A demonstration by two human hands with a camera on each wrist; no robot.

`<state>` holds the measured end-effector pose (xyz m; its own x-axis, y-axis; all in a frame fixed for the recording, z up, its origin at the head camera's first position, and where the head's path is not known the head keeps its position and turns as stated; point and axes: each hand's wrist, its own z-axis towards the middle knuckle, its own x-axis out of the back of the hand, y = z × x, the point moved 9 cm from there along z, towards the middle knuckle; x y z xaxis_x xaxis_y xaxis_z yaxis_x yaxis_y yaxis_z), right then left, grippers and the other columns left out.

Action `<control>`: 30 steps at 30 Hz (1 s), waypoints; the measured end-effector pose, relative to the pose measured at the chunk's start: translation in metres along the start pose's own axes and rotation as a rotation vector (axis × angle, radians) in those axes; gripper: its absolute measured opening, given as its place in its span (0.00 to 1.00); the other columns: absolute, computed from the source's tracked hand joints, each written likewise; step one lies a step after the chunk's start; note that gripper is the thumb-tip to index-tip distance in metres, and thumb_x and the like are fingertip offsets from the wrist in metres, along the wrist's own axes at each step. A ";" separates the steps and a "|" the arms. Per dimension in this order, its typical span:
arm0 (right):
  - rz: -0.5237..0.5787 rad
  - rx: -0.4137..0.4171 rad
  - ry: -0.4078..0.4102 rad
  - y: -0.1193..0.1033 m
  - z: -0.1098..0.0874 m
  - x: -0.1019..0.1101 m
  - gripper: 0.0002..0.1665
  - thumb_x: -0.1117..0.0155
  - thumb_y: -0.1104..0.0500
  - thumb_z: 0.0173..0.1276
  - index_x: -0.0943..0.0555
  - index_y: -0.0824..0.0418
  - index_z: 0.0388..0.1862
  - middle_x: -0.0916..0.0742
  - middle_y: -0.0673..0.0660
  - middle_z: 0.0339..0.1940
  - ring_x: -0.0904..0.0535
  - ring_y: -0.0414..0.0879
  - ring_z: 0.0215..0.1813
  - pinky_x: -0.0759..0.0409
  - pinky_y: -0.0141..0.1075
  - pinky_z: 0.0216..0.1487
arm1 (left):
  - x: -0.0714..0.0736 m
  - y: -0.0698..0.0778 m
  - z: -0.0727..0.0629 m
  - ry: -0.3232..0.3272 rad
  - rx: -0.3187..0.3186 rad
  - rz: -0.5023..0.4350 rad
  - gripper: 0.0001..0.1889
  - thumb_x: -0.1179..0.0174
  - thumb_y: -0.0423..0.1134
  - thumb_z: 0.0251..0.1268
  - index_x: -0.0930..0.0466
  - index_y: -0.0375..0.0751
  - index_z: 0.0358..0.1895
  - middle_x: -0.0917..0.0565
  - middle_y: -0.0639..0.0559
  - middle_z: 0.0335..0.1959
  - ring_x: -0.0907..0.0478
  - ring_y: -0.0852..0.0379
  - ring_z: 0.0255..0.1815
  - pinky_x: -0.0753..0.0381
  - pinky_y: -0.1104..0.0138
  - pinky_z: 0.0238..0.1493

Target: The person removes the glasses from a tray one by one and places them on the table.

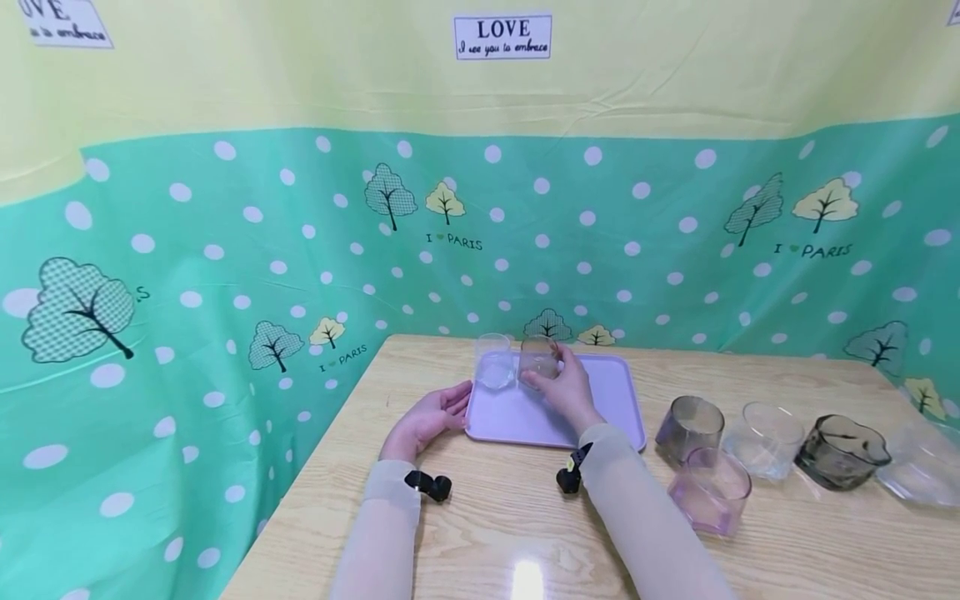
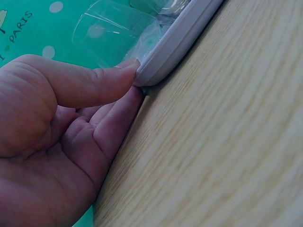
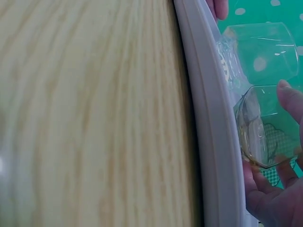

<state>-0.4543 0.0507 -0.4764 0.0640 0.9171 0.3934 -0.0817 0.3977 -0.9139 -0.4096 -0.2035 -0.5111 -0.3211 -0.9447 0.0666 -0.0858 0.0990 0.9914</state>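
A lilac tray [image 1: 517, 419] lies on the wooden table. At its left edge is my left hand [image 1: 431, 419]; in the left wrist view the thumb [image 2: 102, 87] meets the rim and the fingers reach in below it, pinching the edge. My right hand [image 1: 567, 390] grips a brownish see-through glass [image 1: 537, 363] from its right side, thumb in front, other fingers behind. That glass stands upright over the back of the tray, low at its surface. Just left of it, a clear glass [image 1: 494, 363] stands on the tray's back left corner.
On the table's right side stand a smoky brown glass [image 1: 691, 431], a pink glass [image 1: 711, 493], a clear glass [image 1: 764, 442], a dark wavy-rimmed bowl [image 1: 843, 452] and a clear dish [image 1: 924, 465]. A green and yellow patterned curtain [image 1: 450, 292] hangs behind the table.
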 end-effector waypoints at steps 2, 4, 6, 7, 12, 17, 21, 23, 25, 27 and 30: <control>0.003 -0.001 0.005 0.000 0.000 0.001 0.56 0.19 0.48 0.66 0.38 0.56 0.86 0.31 0.65 0.82 0.34 0.65 0.80 0.35 0.57 0.83 | -0.001 0.001 0.000 -0.001 -0.002 0.000 0.46 0.40 0.14 0.61 0.45 0.30 0.84 0.43 0.40 0.86 0.42 0.44 0.85 0.31 0.60 0.78; 0.008 -0.003 0.011 -0.001 -0.001 0.001 0.56 0.19 0.48 0.66 0.38 0.57 0.86 0.30 0.65 0.82 0.34 0.65 0.80 0.35 0.57 0.82 | -0.002 0.001 0.000 -0.004 -0.003 0.000 0.46 0.40 0.14 0.61 0.45 0.30 0.84 0.43 0.40 0.86 0.42 0.43 0.85 0.31 0.60 0.78; 0.021 -0.011 0.023 -0.002 -0.003 0.002 0.55 0.18 0.49 0.65 0.37 0.57 0.85 0.30 0.65 0.81 0.34 0.65 0.80 0.36 0.57 0.83 | -0.002 0.002 -0.001 -0.004 -0.004 -0.002 0.46 0.40 0.14 0.61 0.45 0.29 0.84 0.43 0.40 0.86 0.42 0.43 0.85 0.32 0.59 0.79; 0.030 -0.014 0.030 -0.003 -0.004 0.002 0.54 0.18 0.50 0.65 0.36 0.58 0.84 0.29 0.65 0.80 0.34 0.64 0.80 0.36 0.56 0.83 | -0.002 0.001 -0.001 -0.004 -0.004 -0.001 0.46 0.40 0.14 0.61 0.46 0.29 0.84 0.43 0.40 0.86 0.42 0.43 0.85 0.32 0.59 0.79; 0.101 -0.030 0.068 -0.011 -0.013 0.004 0.54 0.17 0.51 0.64 0.35 0.59 0.83 0.28 0.64 0.80 0.33 0.62 0.79 0.34 0.53 0.82 | -0.001 -0.001 -0.001 0.000 -0.002 0.007 0.45 0.40 0.15 0.63 0.45 0.29 0.84 0.42 0.40 0.86 0.42 0.43 0.84 0.32 0.59 0.79; 0.219 -0.044 0.119 -0.031 -0.024 0.012 0.58 0.17 0.47 0.62 0.37 0.60 0.84 0.28 0.64 0.81 0.29 0.62 0.76 0.28 0.52 0.79 | -0.001 -0.001 0.000 -0.004 -0.007 0.010 0.45 0.40 0.15 0.63 0.45 0.30 0.84 0.43 0.40 0.86 0.42 0.44 0.85 0.31 0.60 0.78; 0.313 -0.038 0.156 -0.054 -0.034 0.024 0.56 0.16 0.47 0.61 0.36 0.58 0.82 0.27 0.60 0.79 0.25 0.58 0.71 0.21 0.48 0.73 | 0.000 0.000 -0.001 -0.004 -0.010 0.017 0.45 0.39 0.15 0.63 0.45 0.30 0.84 0.43 0.40 0.86 0.42 0.44 0.85 0.31 0.60 0.78; 0.329 -0.019 0.161 -0.066 -0.040 0.033 0.55 0.16 0.48 0.62 0.35 0.57 0.81 0.26 0.59 0.78 0.25 0.57 0.69 0.18 0.46 0.70 | 0.000 0.000 -0.001 -0.007 -0.008 0.017 0.45 0.39 0.15 0.63 0.45 0.30 0.84 0.43 0.40 0.86 0.42 0.44 0.85 0.31 0.60 0.78; 0.322 0.005 0.160 -0.080 -0.046 0.043 0.54 0.16 0.47 0.62 0.34 0.57 0.81 0.25 0.57 0.77 0.25 0.55 0.68 0.18 0.45 0.68 | 0.000 0.000 -0.001 -0.009 -0.005 0.009 0.45 0.40 0.15 0.63 0.45 0.30 0.84 0.43 0.41 0.86 0.42 0.44 0.85 0.31 0.60 0.78; 0.304 0.032 0.153 -0.093 -0.051 0.054 0.53 0.16 0.47 0.62 0.34 0.57 0.80 0.25 0.56 0.75 0.25 0.55 0.68 0.18 0.45 0.68 | -0.001 0.000 -0.001 -0.011 -0.003 0.003 0.46 0.40 0.15 0.63 0.46 0.31 0.85 0.43 0.41 0.86 0.43 0.44 0.85 0.31 0.60 0.78; 0.272 0.071 0.137 -0.110 -0.058 0.073 0.52 0.17 0.47 0.63 0.33 0.58 0.79 0.24 0.56 0.74 0.25 0.54 0.69 0.19 0.46 0.68 | -0.001 0.000 -0.001 -0.010 0.000 -0.003 0.46 0.40 0.15 0.62 0.46 0.30 0.85 0.43 0.40 0.86 0.43 0.44 0.85 0.31 0.60 0.78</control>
<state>-0.3832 0.0723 -0.3532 0.1634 0.9800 0.1140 -0.1834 0.1437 -0.9725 -0.4079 -0.2027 -0.5108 -0.3301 -0.9419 0.0627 -0.0868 0.0965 0.9915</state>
